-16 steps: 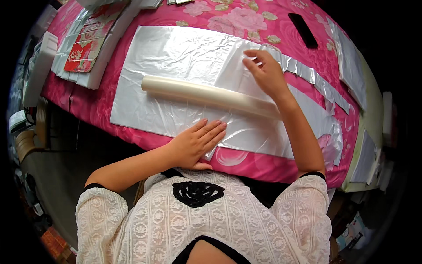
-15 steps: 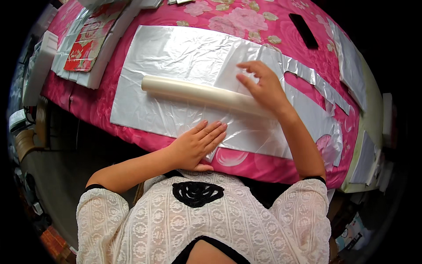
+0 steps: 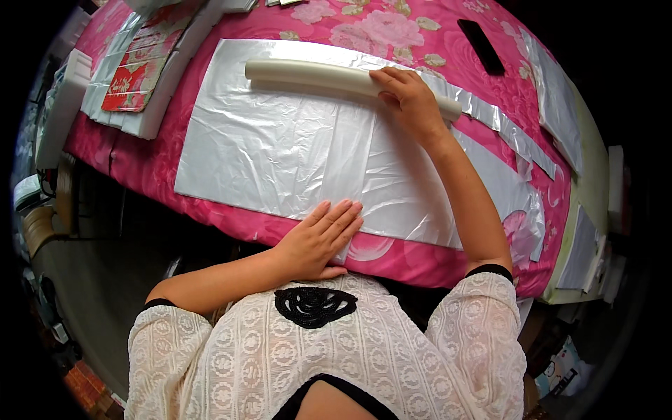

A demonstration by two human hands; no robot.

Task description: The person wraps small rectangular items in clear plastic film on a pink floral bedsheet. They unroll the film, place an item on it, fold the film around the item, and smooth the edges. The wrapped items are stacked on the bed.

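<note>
- The surface point(image 3: 392, 255) wears a pink flowered cloth; at its far left corner lies a stack of flat white packets point(image 3: 133, 77), at its far right edge a dark flat object point(image 3: 483, 45).
- A big silvery plastic sheet point(image 3: 280, 147) lies flat across the middle, its near edge along the near edge of the surface. It looks thin, light, slippery and easily creased, so pressing it with flat palms suits it better than pinching.
- A pale roll point(image 3: 315, 73) lies across the sheet's far edge; it seems light and stiff, best taken around its middle.
- The right hand point(image 3: 409, 101) curls over the roll's right part.
- The left hand point(image 3: 318, 241) lies open, flat on the sheet's near edge.
</note>
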